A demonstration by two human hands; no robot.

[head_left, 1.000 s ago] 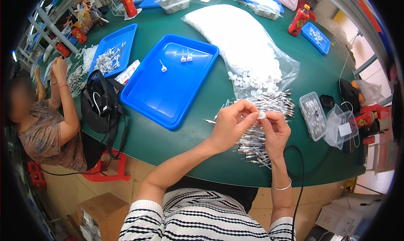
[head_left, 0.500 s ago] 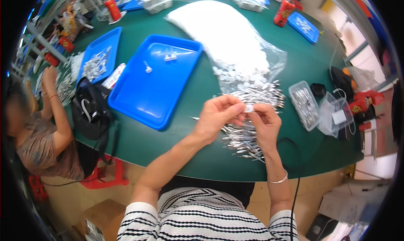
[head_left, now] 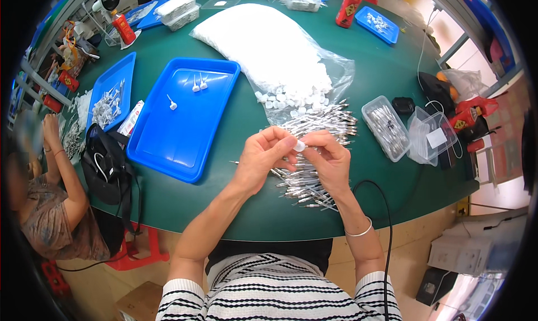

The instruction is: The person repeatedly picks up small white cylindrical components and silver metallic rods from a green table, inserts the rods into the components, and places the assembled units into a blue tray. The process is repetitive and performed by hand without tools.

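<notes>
Over the near side of a heap of thin silvery metal rods (head_left: 314, 178), both my hands meet at a small white plastic cap (head_left: 300, 146). The fingertips of my left hand (head_left: 262, 159) pinch it from one side. My right hand (head_left: 329, 163) is closed at its other side, thumb and forefinger together. Whether a rod sits inside the cap is hidden by the fingers. One thin rod tip (head_left: 235, 162) shows to the left of my left hand; I cannot tell if it is held. Just beyond lies a clear bag of white caps (head_left: 280, 46), spilling some toward the rods.
A blue tray (head_left: 168, 136) at left holds a few capped pieces. A clear box of rods (head_left: 386, 128) and an empty-looking plastic tub (head_left: 431, 139) stand at right. A black bag (head_left: 106, 164) lies at the left edge, near a co-worker's arm (head_left: 66, 181). A black cable (head_left: 386, 220) runs beside my right forearm.
The whole view has shifted, so the table things sit further left. My hands stay together on the white cap, whose rounded face shows more clearly now.
</notes>
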